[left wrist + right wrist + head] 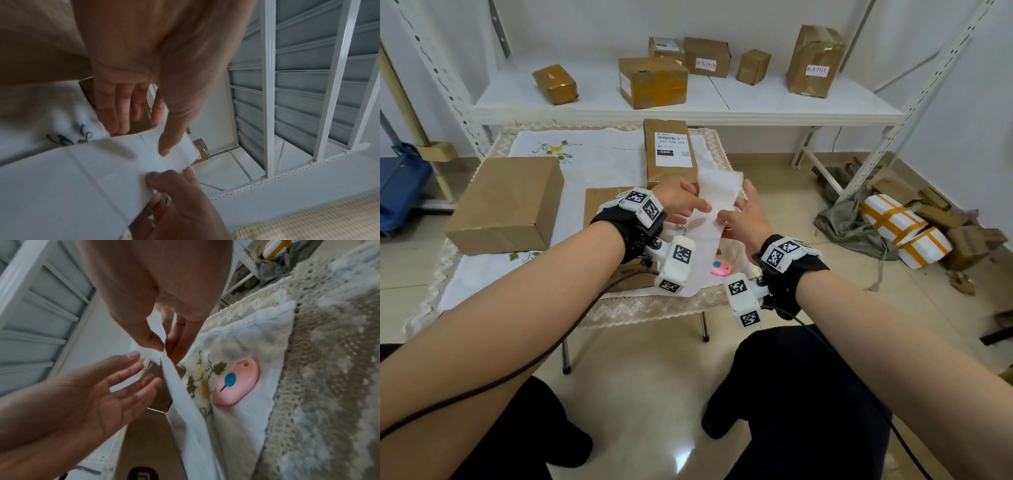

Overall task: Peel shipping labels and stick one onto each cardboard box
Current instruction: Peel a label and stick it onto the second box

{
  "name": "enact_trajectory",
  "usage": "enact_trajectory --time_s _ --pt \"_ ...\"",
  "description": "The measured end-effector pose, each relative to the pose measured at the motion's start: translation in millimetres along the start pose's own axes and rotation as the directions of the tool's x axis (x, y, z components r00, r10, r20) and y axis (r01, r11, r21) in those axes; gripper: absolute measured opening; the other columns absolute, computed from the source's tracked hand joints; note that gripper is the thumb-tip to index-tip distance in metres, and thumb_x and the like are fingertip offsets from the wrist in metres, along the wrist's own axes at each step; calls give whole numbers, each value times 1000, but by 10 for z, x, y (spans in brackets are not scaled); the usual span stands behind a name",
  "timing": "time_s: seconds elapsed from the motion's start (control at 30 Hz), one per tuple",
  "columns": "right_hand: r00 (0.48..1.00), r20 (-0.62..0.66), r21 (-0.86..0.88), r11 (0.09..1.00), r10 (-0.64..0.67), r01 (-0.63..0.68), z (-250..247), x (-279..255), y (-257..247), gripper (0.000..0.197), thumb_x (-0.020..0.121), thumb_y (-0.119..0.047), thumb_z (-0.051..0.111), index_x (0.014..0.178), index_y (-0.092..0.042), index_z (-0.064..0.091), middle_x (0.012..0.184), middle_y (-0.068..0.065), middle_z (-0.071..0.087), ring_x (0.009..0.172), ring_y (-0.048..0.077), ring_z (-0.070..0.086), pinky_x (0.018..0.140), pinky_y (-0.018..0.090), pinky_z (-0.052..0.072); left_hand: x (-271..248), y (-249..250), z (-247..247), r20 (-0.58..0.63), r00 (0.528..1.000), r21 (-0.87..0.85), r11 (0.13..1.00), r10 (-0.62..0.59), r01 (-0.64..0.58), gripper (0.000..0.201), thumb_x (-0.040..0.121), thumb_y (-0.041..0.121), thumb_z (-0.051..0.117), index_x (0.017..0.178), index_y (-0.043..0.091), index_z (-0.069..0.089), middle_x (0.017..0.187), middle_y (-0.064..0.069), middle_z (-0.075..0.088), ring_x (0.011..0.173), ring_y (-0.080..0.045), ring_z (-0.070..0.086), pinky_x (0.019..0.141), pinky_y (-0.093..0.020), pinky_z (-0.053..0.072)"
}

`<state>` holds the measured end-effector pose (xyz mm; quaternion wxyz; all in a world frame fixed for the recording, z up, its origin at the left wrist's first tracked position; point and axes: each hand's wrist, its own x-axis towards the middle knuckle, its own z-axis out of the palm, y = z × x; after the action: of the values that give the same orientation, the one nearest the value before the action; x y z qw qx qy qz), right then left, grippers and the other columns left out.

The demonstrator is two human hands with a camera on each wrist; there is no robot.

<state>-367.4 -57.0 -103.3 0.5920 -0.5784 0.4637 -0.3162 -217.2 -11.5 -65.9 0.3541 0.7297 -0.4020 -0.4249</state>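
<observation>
The printed label (pixel 671 149) on the upright box (pixel 669 155) at 12 o'clock read "060-06B-A05", with "060" white on a black bar below.

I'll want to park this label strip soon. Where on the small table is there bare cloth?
The far-left cloth, between the plain box and the labelled box, is bare. The near-left lace edge is also free. It is crowded under both hands, around the flat box and pink gadget.
</observation>
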Motion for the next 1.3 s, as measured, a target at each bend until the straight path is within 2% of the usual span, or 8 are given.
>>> enact_trajectory --time_s 0.1,0.17,0.27,0.37,0.53,0.63,1.07,1.3 --pt "1000 -14 -51 998 -22 22 -4 -11 -9 95 85 9 57 158 -24 7 139 9 54 111 28 64 65 28 55 14 20 4 -72 997 -40 999 17 -20 38 78 20 81 102 11 53 103 -9 61 88 -17 62 88 -38 58" --pt "999 -27 -80 996 -45 42 -2 -3 1 83 84 10 56 154 -19 23 132 10 62 108 30 65 69 35 58 21 55 2 -118 992 -38 998 45 -49 37 77 26 82 91 17 49 102 -7 58 86 -18 62 85 -39 59" --pt "994 -54 -112 990 -93 86 12 -2 12 53 83 10 54 132 -10 52 117 10 68 100 28 67 78 45 59 17 126 -27 -170 983 -8 997 71 -73 62 70 41 84 117 19 49 117 0 50 101 -18 59 80 -37 60" --pt "989 -81 -161 981 -127 113 33 -27 7 43 83 5 57 123 -11 55 107 7 63 92 23 64 80 48 60 -1 200 -50 -140 985 37 994 103 -99 79 72 47 82 137 23 44 125 4 44 111 -17 54 81 -33 55" --pt "982 -87 -187 971 -169 150 77 -25 -21 30 84 0 60 107 -17 50 94 3 55 86 25 61 77 53 59 -39 229 1 -129 986 -24 994 106 -110 54 74 51 79 113 15 68 108 7 60 102 -11 56 82 -27 55" --pt "981 -50 -147 973 -189 180 107 -33 -50 27 85 2 60 104 -14 50 98 4 54 83 23 61 68 43 61 -15 177 24 -121 988 -70 993 91 -100 54 71 52 81 107 13 68 108 3 63 97 -11 61 82 -29 58" --pt "978 51 40 978 -204 202 257 -106 -151 27 91 -19 70 112 -6 58 109 8 61 77 16 64 62 29 58 -63 68 -23 -142 988 -323 940 63 -107 24 85 15 68 106 4 66 94 -13 69 76 -19 67 62 -26 57" --pt "973 -130 90 975 -193 205 163 -41 -43 8 92 -8 60 94 -16 63 100 2 64 79 11 61 69 27 52 -122 -17 -46 -190 980 -402 905 66 -139 9 88 0 58 86 8 60 79 -9 66 57 -15 66 49 -22 52"
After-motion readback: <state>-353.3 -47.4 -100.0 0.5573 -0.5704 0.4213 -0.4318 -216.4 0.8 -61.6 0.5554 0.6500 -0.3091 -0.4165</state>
